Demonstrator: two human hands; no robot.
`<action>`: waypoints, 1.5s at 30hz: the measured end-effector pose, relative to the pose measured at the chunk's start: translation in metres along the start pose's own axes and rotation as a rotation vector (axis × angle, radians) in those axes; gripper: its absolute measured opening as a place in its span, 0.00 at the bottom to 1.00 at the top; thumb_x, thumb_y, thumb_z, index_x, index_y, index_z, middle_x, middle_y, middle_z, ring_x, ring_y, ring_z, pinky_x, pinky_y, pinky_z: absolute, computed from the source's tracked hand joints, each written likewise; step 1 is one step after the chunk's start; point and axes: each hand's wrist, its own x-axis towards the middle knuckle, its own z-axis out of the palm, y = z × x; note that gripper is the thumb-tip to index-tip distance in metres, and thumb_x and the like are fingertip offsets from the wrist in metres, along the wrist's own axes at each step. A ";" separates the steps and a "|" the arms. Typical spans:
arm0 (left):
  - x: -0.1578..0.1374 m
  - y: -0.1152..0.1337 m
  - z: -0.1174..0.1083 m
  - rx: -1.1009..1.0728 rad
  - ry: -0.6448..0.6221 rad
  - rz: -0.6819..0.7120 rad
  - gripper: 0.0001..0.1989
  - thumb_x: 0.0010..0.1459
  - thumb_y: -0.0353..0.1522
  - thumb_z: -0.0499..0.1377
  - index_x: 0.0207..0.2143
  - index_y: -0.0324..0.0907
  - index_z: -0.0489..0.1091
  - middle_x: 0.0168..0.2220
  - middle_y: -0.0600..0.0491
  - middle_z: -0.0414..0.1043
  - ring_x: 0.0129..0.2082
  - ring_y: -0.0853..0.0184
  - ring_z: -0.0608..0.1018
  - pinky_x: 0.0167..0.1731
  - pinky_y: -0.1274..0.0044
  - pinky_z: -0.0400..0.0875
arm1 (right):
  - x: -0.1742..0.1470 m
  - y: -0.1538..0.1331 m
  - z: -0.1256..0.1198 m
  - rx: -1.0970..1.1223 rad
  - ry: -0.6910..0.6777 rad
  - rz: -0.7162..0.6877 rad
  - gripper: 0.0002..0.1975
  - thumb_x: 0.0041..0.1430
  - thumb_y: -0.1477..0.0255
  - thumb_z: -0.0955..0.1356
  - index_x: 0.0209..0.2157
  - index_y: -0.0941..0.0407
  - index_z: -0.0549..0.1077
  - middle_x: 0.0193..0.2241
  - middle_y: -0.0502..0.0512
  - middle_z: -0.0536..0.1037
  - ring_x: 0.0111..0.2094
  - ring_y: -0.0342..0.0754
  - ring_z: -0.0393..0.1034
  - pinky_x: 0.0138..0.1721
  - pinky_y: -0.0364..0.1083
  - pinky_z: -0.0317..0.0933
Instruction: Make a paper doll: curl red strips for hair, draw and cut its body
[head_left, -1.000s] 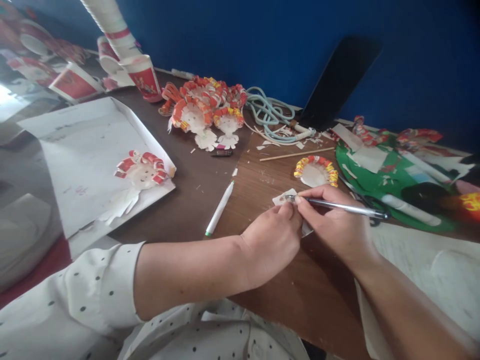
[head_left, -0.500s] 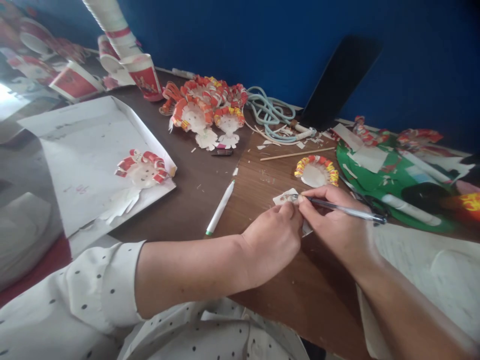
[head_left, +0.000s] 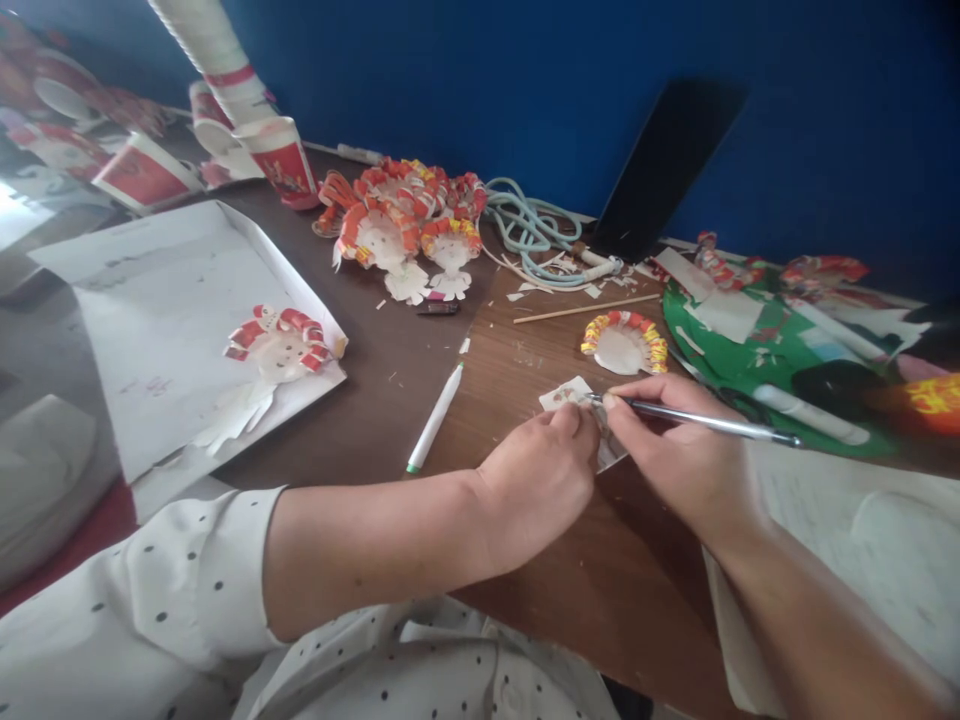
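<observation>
Some of the card [head_left: 559, 394] hides behind the left hand [head_left: 536, 482].

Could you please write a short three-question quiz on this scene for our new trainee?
1. What does the left hand hold?
A) a cup
B) a white card
C) a cable
2. Which hand holds the pen?
3. True or false: the marker lies on the table, left of the white card in the picture.

Key:
1. B
2. The right hand
3. True
</observation>
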 end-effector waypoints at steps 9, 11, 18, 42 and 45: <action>0.001 0.001 0.001 0.022 -0.021 -0.009 0.20 0.61 0.28 0.53 0.54 0.33 0.70 0.56 0.40 0.68 0.53 0.58 0.70 0.48 0.72 0.70 | 0.001 -0.002 0.002 0.011 -0.039 -0.001 0.07 0.56 0.67 0.69 0.33 0.55 0.76 0.31 0.54 0.81 0.31 0.48 0.76 0.32 0.45 0.68; 0.001 0.001 0.001 0.035 -0.033 -0.008 0.20 0.61 0.28 0.52 0.55 0.33 0.69 0.56 0.40 0.68 0.53 0.59 0.70 0.49 0.72 0.69 | 0.001 -0.003 0.002 0.013 -0.044 -0.010 0.07 0.56 0.67 0.69 0.33 0.55 0.76 0.31 0.54 0.81 0.30 0.48 0.76 0.32 0.46 0.68; 0.000 0.001 -0.001 0.008 0.008 -0.026 0.19 0.60 0.27 0.53 0.52 0.31 0.71 0.52 0.40 0.71 0.51 0.59 0.72 0.47 0.73 0.69 | 0.003 -0.003 0.001 -0.006 -0.085 0.006 0.07 0.56 0.66 0.69 0.32 0.55 0.76 0.29 0.53 0.80 0.30 0.49 0.75 0.32 0.47 0.67; 0.000 -0.001 -0.005 -0.037 -0.055 -0.014 0.17 0.61 0.29 0.54 0.51 0.36 0.73 0.53 0.43 0.71 0.51 0.60 0.70 0.47 0.74 0.68 | 0.004 -0.007 -0.003 -0.107 -0.104 0.035 0.06 0.53 0.66 0.69 0.30 0.53 0.76 0.27 0.51 0.79 0.28 0.50 0.74 0.29 0.47 0.65; 0.000 -0.001 -0.006 -0.021 -0.047 -0.011 0.17 0.60 0.28 0.54 0.49 0.36 0.74 0.54 0.43 0.70 0.51 0.60 0.70 0.45 0.73 0.69 | 0.005 -0.006 -0.003 -0.116 -0.091 0.055 0.05 0.53 0.66 0.69 0.30 0.53 0.76 0.26 0.51 0.79 0.28 0.49 0.75 0.29 0.46 0.65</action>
